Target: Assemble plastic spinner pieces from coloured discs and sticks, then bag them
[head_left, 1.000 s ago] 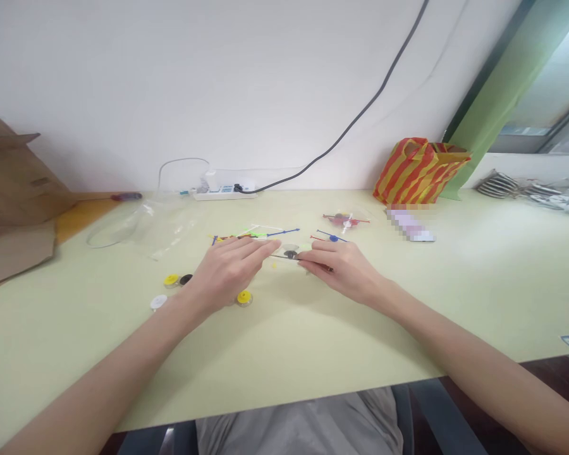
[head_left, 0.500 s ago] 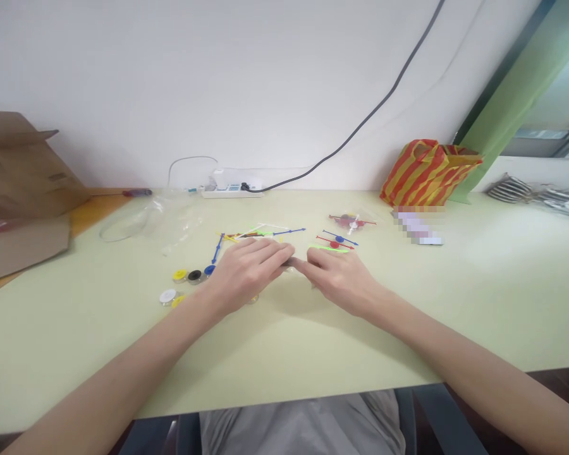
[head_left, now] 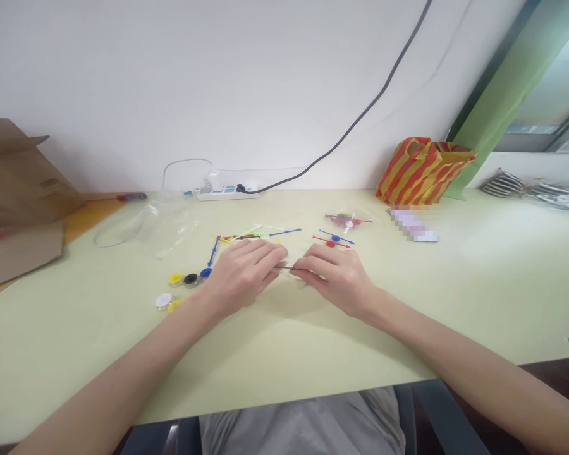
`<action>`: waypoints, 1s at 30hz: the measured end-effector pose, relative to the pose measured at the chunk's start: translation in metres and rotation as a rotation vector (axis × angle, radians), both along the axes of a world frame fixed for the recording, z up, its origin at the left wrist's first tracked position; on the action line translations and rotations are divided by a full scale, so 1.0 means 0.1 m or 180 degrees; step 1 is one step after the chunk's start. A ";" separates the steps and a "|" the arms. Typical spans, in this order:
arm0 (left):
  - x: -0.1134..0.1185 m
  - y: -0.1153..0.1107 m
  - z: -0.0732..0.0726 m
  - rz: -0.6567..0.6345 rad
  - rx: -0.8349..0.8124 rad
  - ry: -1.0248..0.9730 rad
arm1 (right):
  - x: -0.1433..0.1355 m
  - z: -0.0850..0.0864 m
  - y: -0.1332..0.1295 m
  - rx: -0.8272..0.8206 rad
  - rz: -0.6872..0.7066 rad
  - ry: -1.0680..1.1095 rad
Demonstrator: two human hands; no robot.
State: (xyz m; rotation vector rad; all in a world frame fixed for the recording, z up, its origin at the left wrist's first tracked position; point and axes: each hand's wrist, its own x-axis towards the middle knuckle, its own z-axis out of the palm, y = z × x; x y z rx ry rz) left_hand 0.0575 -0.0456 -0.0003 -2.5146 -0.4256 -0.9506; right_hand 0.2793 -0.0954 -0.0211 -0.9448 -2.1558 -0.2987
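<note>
Over the middle of the table, my left hand (head_left: 246, 272) and my right hand (head_left: 332, 272) face each other with bent fingers. Both pinch a thin dark strip (head_left: 286, 268) that bridges the gap between them. Something whitish or clear shows by the fingertips, too small to name. Just left of my left hand stand small round pieces with coloured tops: a blue one (head_left: 205, 273), a black one (head_left: 190, 279), a white one (head_left: 164, 301) and yellow ones (head_left: 176, 279). Beyond my right hand lie a red arrow-tipped rod (head_left: 332, 243) and a blue one (head_left: 336, 237), each with a disc.
Loose thin coloured rods (head_left: 246, 236) lie beyond my left hand. Farther back are a bagged red piece (head_left: 348, 222), a clear plastic bag (head_left: 171, 218) and a power strip (head_left: 227, 194). A cardboard box (head_left: 23, 183) stands left; a striped bag (head_left: 422, 170) and a blurred-out flat item (head_left: 412, 225) are right.
My fingertips have drawn slightly apart, and more of the dark strip shows between them. My right hand's fingers have shifted a little. The whole view has moved slightly.
</note>
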 end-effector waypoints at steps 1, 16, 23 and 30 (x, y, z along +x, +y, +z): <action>0.02 -0.01 0.00 -0.0042 0.0009 0.0003 | -0.01 -0.01 -0.02 0.0074 0.0042 -0.0050; -0.17 0.13 0.00 0.0144 0.0073 -0.0127 | 0.90 0.48 0.10 -0.2575 -0.1055 -0.1038; -0.06 0.07 -0.05 -0.0153 -0.0164 0.0103 | 0.83 0.41 0.07 -0.2815 -0.0804 -0.1108; 0.08 0.00 -0.09 -0.0097 -0.0305 0.0885 | 0.66 0.37 0.08 -0.2803 -0.0564 -0.1265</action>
